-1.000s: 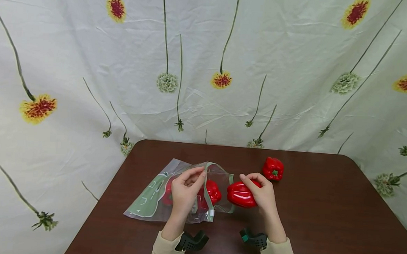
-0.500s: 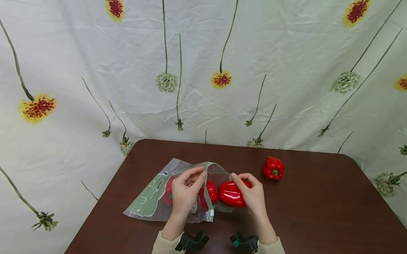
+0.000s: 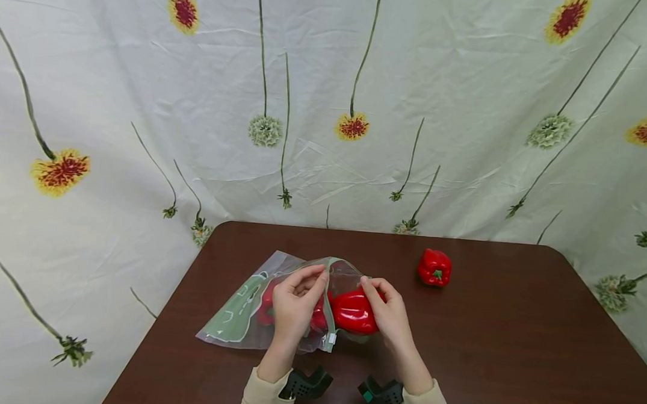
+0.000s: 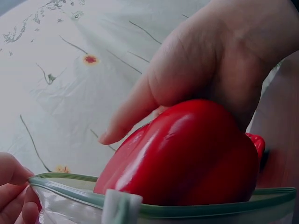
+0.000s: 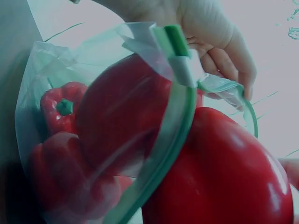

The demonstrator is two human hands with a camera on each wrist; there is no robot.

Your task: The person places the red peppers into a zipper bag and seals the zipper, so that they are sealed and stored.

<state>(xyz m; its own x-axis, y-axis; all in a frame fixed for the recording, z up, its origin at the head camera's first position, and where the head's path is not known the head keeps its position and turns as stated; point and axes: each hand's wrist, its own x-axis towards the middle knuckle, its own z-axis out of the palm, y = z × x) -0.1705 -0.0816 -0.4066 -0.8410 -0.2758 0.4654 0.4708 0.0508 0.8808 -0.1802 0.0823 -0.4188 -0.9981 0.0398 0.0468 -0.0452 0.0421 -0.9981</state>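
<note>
Gripping a red pepper (image 3: 353, 312), the right hand (image 3: 386, 313) has its fingers curled over the top of it and sets it in the mouth of a clear zip bag (image 3: 253, 310) on the brown table (image 3: 512, 355). The pepper lies on its side, partly past the bag's green rim (image 5: 175, 128); in the right wrist view the rim crosses in front of it, with the white slider (image 5: 184, 70) just above. The left hand (image 3: 295, 309) pinches the upper edge of the rim between thumb and fingertips and holds the mouth lifted wide. Inside the bag sit more red peppers (image 5: 70, 154), one showing a green stem, pressed against the film close to the mouth. The bag lies flat on the table at its far left end, with a green print on that part. Another pepper (image 3: 434, 268) stands alone on the table, well apart to the right of the hands. Behind the table hangs a pale cloth (image 3: 327, 106) printed with flowers.
</note>
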